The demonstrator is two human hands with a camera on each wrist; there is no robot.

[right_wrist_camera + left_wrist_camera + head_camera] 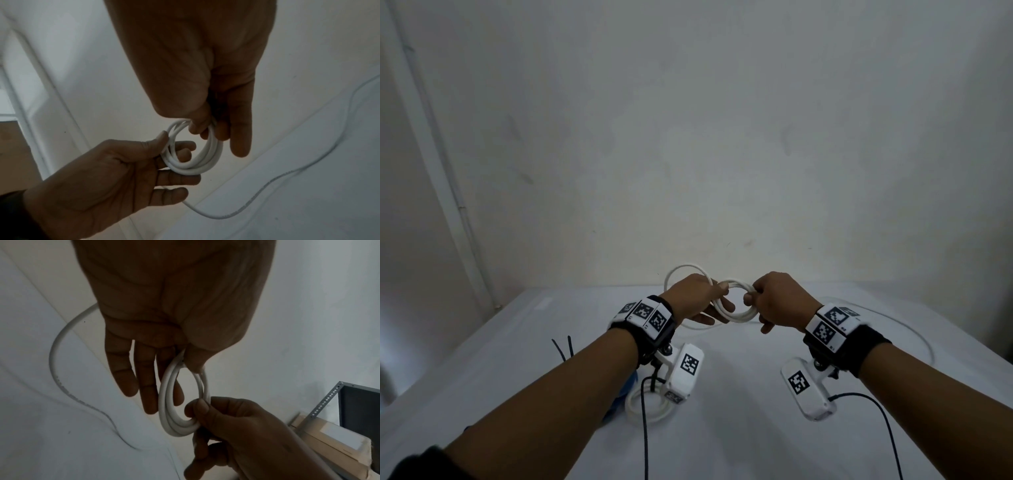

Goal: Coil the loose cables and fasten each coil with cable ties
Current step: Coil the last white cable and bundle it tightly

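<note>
Left hand point(697, 296) and right hand point(777, 298) pinch white cable coil point(736, 313); no legible writing

I held the coil point(734, 301) above the worktop point(739, 445), between my left hand point(697, 296) and right hand point(777, 298). Its loose tail point(914, 329) ran right across the worktop. Nearer me, under my left wrist, lay a second coil point(647, 409); cable ties point(563, 347) lay just left of that wrist.

Dim room — bare pale wall point(688, 137)
</note>
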